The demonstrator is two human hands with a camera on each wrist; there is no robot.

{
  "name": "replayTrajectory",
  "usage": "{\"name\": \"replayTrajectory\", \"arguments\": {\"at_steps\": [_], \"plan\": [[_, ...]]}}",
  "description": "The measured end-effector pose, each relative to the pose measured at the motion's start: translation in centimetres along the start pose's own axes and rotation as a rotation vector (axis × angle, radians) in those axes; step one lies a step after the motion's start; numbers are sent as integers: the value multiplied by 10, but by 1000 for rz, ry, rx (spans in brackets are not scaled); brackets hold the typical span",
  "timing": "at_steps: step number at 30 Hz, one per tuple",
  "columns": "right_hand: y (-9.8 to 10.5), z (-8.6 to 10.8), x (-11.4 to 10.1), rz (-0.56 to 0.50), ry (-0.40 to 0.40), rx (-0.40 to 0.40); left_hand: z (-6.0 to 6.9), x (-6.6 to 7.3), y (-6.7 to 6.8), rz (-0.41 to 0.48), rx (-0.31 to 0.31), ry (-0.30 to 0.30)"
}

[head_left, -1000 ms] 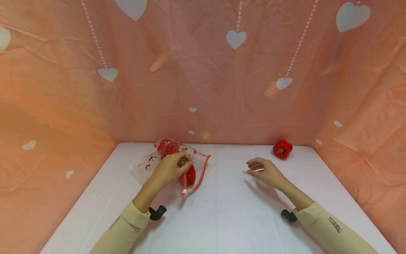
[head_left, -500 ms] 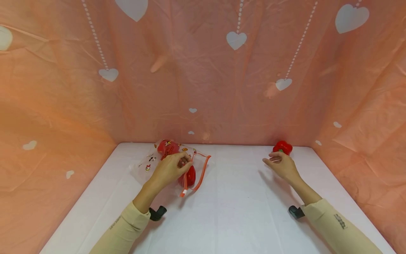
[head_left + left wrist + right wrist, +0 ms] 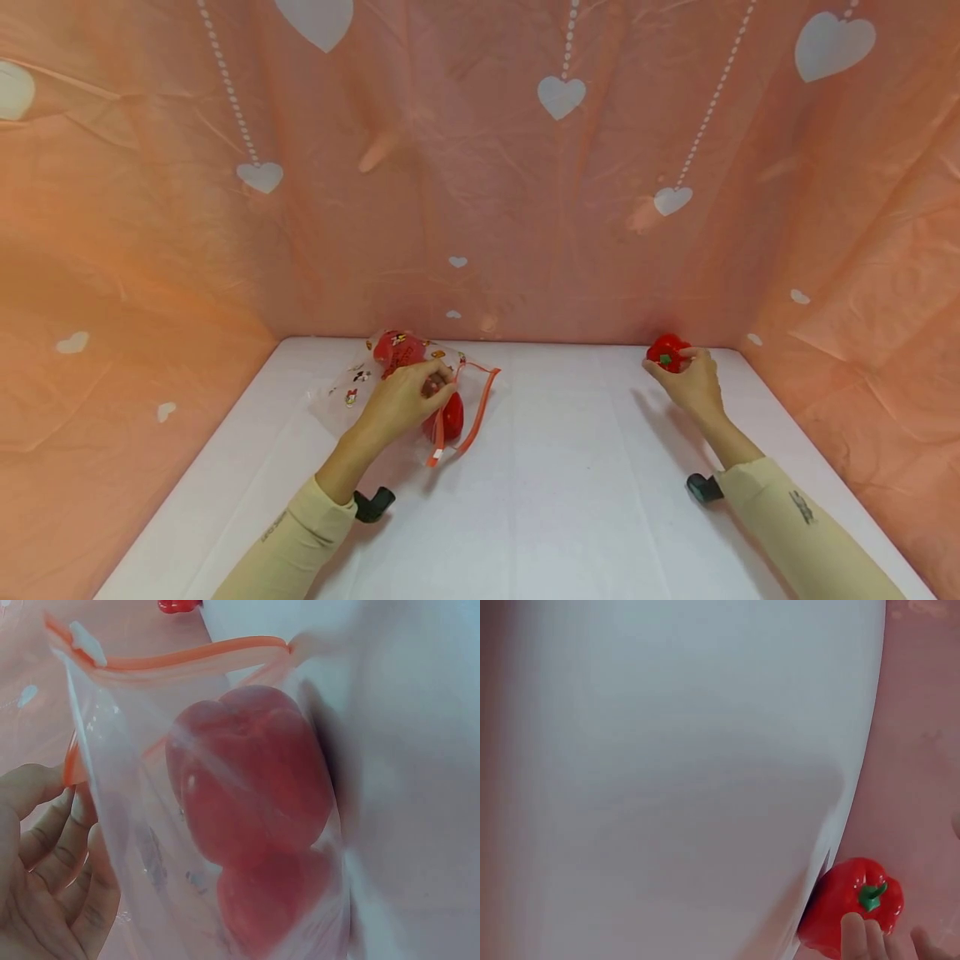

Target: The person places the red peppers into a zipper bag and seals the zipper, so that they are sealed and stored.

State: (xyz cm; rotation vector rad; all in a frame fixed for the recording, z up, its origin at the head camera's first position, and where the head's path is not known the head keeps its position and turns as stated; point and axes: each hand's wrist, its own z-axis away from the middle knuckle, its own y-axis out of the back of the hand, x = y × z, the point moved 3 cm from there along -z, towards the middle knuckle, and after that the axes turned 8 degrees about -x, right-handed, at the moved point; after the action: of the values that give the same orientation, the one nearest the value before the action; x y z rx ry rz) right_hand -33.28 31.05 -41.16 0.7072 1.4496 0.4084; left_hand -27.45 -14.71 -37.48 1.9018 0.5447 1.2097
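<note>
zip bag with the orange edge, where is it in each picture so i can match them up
Head: the zip bag lies left of centre, partly behind the left hand.
Left wrist: large across the middle, its orange edge near the top.
Right wrist: not in it.
Shared landmark: the white table, in all three views.

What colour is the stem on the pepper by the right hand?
Green stem; the right wrist view shows it best.
</note>
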Motion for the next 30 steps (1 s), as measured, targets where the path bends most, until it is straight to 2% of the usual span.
{"name": "replayTrajectory", "arguments": {"at_steps": [4,16,20,30], "plan": [[2,-5,0,-21,-53,-8,0,0,-1,-4,-1,3],[2,-26,3,34,-125,4,0,-1,-2,-10,2,12],[2,-31,4,13,-154,-5,0,-2,-2,3,-6,19],[2,-39,6,-16,-179,7,0,-1,0,9,-5,29]]}}
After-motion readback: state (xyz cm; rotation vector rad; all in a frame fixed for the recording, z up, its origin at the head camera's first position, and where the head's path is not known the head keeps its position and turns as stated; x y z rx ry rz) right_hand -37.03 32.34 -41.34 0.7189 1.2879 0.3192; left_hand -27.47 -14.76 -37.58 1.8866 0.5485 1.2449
